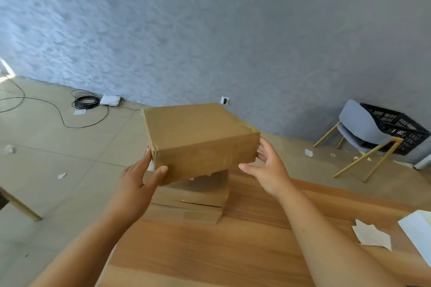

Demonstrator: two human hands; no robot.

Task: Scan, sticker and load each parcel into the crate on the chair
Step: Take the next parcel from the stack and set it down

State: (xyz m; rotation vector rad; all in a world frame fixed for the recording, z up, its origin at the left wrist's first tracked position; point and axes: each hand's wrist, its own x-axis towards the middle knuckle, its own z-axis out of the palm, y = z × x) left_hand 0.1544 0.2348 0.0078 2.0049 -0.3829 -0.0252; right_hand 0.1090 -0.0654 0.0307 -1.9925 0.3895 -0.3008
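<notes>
Two bare hands hold a brown cardboard parcel (pixel 198 140) between them: the left hand (pixel 137 177) grips its left end, thumb on the near face, and the right hand (pixel 268 165) grips its right end. The parcel hangs just above a stack of parcels (pixel 193 196) near the counter's (pixel 233 244) far left corner, its long axis running left to right. The black crate (pixel 396 128) sits on a grey chair (pixel 361 126) well off to the right, nearer the right hand.
</notes>
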